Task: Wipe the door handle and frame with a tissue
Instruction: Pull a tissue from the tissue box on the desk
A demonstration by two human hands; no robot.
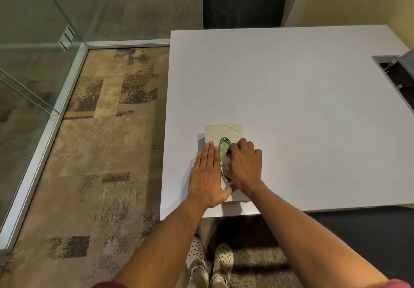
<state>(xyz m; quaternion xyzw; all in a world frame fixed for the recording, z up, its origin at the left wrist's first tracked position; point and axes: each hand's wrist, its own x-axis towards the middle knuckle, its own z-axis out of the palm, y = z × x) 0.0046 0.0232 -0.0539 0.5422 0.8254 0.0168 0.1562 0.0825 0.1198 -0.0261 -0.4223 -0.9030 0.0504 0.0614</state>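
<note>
Nearest, below the table edge, stand two cream perforated clogs (210, 263) on the dark, mottled carpet, toes pointing toward the white rectangular table (291, 86). Two bare forearms reach up from them over the table's near edge.

Just inside that edge, close to the table's near left corner, lies the pale, cream-patterned rectangular tissue box (224, 132). Its long axis runs away from the person, from the near edge toward the far side of the table, and the oval silver-rimmed opening (222, 151) in its top runs the same way.

The left hand (207, 176) lies flat on the left part of the box, fingers straight and together, pointing away along the box's length, the thumb spread toward the right wrist; it presses down and grasps nothing. The right hand (243, 164) is over the right part of the box, fingers curled down into the oval opening, pinching a bit of white tissue (226, 161) that shows at the rim. Most of that tissue is hidden under the fingers.

Further along the table, at its right edge, an open grey cable hatch (394, 72) is set in the top. Past the far edge stands a black mesh chair back (244, 0). Left of the table, tan and brown patchwork carpet (107, 144) runs to a glass partition with an aluminium frame (56, 99).
</note>
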